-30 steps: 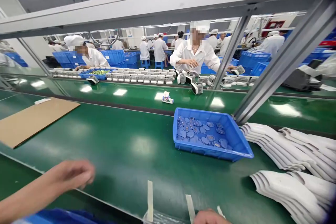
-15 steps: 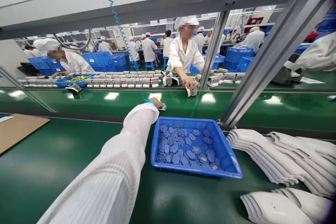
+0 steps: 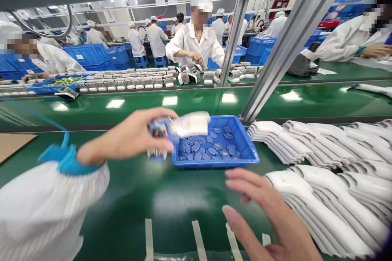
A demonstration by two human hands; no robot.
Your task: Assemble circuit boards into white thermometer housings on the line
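My left hand (image 3: pixel 128 134), with a blue band at the wrist, grips a white-and-grey device part (image 3: pixel 192 124) above the green bench. Motion blurs the part; its held end shows blue-grey with a spot of red, and its pale end points right, over the blue bin (image 3: pixel 214 164). Small blue, rounded flat pieces (image 3: pixel 211 151) lie scattered in the bin. At the lower right, my right hand (image 3: pixel 269 216) is empty, thumb and fingers apart, close to stacks of curved white plastic shells (image 3: pixel 309 200).
Several tape strips (image 3: pixel 199 240) stick to the bench's near edge. A metal post (image 3: pixel 278 45) rises behind the bin. Beyond the green conveyor (image 3: pixel 147 106), co-workers sit by rows of grey-and-white units (image 3: pixel 128 80). A brown board (image 3: pixel 15 142) lies at left.
My left hand has come back from the conveyor towards me, carrying the device part. My right hand has entered at the lower right. The view has shifted, and the facing co-worker's hand has drawn back.
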